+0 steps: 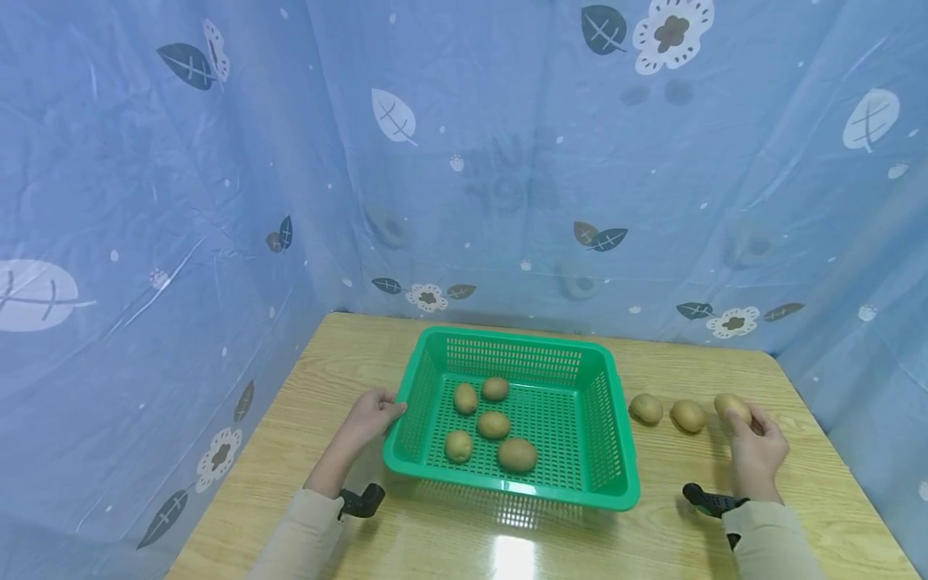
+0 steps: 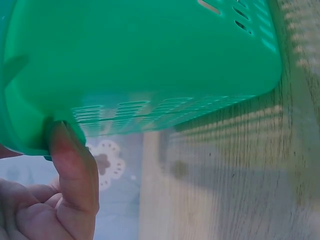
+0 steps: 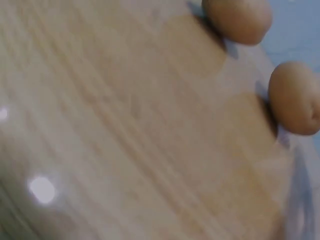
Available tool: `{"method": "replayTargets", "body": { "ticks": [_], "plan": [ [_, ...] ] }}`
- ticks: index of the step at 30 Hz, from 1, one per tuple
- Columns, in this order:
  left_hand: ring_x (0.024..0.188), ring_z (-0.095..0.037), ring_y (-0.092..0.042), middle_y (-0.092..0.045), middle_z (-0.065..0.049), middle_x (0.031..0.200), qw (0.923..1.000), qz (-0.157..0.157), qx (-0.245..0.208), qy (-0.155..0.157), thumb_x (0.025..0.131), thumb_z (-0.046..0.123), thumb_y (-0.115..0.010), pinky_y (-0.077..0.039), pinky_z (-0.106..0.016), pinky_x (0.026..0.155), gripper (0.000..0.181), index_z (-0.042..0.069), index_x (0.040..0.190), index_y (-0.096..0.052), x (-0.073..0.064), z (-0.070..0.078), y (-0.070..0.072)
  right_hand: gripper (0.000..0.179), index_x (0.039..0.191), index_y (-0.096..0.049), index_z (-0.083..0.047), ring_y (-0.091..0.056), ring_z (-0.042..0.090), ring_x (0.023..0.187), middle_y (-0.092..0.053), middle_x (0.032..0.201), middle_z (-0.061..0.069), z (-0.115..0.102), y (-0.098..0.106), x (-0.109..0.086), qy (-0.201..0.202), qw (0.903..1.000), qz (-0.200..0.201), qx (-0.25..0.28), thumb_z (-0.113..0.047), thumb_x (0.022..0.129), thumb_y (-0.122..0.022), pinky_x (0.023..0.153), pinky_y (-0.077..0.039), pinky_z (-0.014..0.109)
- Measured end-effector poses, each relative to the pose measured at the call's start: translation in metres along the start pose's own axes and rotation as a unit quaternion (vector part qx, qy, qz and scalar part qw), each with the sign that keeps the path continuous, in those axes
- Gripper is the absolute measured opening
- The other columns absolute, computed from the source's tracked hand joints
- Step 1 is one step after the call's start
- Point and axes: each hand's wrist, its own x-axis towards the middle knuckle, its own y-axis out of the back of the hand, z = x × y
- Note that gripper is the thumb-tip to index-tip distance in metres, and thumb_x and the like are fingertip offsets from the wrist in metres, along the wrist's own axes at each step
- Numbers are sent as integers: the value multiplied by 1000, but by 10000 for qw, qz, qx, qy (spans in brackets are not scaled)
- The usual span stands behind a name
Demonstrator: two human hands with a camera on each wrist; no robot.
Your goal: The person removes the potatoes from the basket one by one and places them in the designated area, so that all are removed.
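Note:
My left hand (image 1: 373, 415) pinches the left rim of a green plastic basket (image 1: 619, 435); in the left wrist view a digit of the hand (image 2: 75, 175) lies over the lip of the basket (image 2: 150, 55). Several potatoes (image 1: 494, 425) lie on the basket's slotted floor, mostly in its left half. Off to the right, my right hand (image 1: 757, 451) holds a potato (image 1: 731, 404) between thumb and fingers. Two more potatoes, one nearer the basket (image 1: 646, 409) and one nearer the hand (image 1: 688, 416), sit in a row on the table; the right wrist view shows two potatoes (image 3: 295, 98).
The wood-grain table (image 1: 348, 346) carries everything. A blue patterned curtain (image 1: 493, 177) hangs behind it and along both sides. Black wrist mounts, one on the left (image 1: 362, 501) and one on the right (image 1: 706, 501), stick inward from the sleeves.

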Motion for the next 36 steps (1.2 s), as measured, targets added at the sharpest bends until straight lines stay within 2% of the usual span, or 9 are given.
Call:
{"method": "replayTargets", "body": {
  "ticks": [7,13,18,21,29,36],
  "plan": [
    [73,-17,-66,-67,-14,85,10000,18,31,-12,95,13,-53,-56,-31,67,26,-8,110,-57,0,-1,0,67,146,-35,-10,-37,-11,89,-42,102,-25,12,5,6,99,9959,3,-895,-33,90,-62,75,-33,4],
    [72,-17,-65,-66,-13,84,10000,8,-15,15,95,13,-53,-56,-31,67,25,-8,108,-58,1,-3,0,67,146,-34,-9,-39,-9,87,-42,100,-21,19,5,11,-33,9958,-8,-912,-29,89,-63,71,-36,1],
    [74,-18,-66,-66,-13,85,10000,-12,-13,16,95,14,-53,-56,-32,67,25,-7,108,-58,0,-2,0,71,148,-29,-10,-38,-10,87,-40,102,-22,20,2,14,-23,9924,-90,-1228,-34,90,-62,80,-35,5],
    [74,-18,-66,-66,-14,86,10000,-24,-9,-14,96,13,-53,-56,-32,68,26,-8,110,-57,0,-1,0,72,149,-29,-10,-38,-10,87,-41,101,-21,20,0,14,-24,9933,-73,-1156,-32,89,-63,82,-35,6],
    [75,-18,-65,-66,-15,87,10000,-19,-28,-1,95,13,-54,-55,-32,68,26,-8,111,-57,1,0,1,73,149,-28,-8,-37,-11,83,-40,100,-22,19,1,11,119,9875,-113,-1567,-35,90,-61,75,-34,5],
    [74,-18,-64,-66,-14,86,10000,-7,21,12,95,14,-53,-55,-31,67,26,-7,110,-57,1,-2,1,74,149,-25,-6,-35,-11,84,-39,103,-20,20,3,12,147,9861,-107,-1653,-37,90,-59,76,-34,6]
  ]
}}
